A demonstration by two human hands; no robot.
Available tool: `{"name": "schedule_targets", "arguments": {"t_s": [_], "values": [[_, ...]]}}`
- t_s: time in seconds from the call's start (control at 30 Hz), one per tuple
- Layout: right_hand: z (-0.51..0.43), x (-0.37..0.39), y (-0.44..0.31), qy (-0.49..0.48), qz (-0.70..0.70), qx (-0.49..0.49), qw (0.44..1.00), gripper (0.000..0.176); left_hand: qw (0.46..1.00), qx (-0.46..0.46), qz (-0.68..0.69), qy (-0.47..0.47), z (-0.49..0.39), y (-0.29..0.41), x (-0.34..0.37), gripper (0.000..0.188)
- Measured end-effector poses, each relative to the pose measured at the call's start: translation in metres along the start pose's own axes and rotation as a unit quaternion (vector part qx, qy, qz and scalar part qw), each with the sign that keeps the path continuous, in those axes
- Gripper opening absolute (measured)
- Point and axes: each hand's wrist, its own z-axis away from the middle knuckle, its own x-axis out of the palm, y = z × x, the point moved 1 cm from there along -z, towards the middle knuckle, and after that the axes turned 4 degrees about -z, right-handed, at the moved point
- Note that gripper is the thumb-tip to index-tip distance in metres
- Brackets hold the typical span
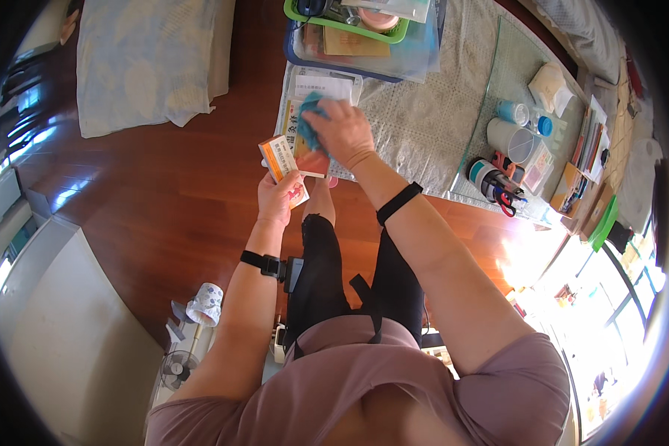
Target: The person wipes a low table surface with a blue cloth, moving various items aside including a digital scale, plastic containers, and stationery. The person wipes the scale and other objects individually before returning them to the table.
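My left hand (276,199) grips a small white and orange cardboard box (279,159), held tilted just off the table's near left corner. My right hand (343,129) is closed on a crumpled blue cloth (310,121), its palm down over the table's left edge. Under the cloth lies a flat yellowish printed package (291,129), partly covered by the cloth and hand. A reddish flat item (314,163) lies at the table corner between my hands. Beyond the cloth is a white paper with writing (324,87).
On the patterned tablecloth (412,122) stand a blue tray (293,54) with plastic folders and a green basket (393,38). To the right, a glass sheet (479,128) bears a clear jar (509,139), bottles and scissors (506,204). A cloth-covered piece of furniture (145,67) stands left.
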Motion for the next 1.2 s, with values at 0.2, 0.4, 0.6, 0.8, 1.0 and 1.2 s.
{"name": "schedule_targets", "arguments": {"t_s": [0.2,0.4,0.6,0.8,1.0,1.2], "values": [[0.007,-0.050,0.042,0.075,0.005,0.236,0.969,0.046,0.997,0.073,-0.006,0.006,0.027,0.027,-0.033,0.034],[0.070,-0.075,0.064,0.077,0.176,0.287,0.938,0.053,0.993,0.111,0.041,0.014,0.057,0.059,-0.060,0.053],[0.044,-0.022,0.005,0.039,-0.038,0.332,0.942,0.055,0.980,0.121,0.151,-0.043,0.044,0.059,-0.023,0.054],[0.054,-0.031,-0.002,0.151,-0.198,0.480,0.841,0.032,0.976,0.088,0.186,-0.066,0.051,0.053,0.010,0.053],[0.093,-0.064,-0.050,0.169,-0.774,0.389,0.471,0.037,0.993,0.050,0.065,-0.087,0.060,0.011,0.050,0.040],[0.092,-0.057,-0.059,0.171,-0.708,0.369,0.577,0.048,0.978,0.155,-0.138,-0.028,0.078,-0.002,0.056,0.051]]}}
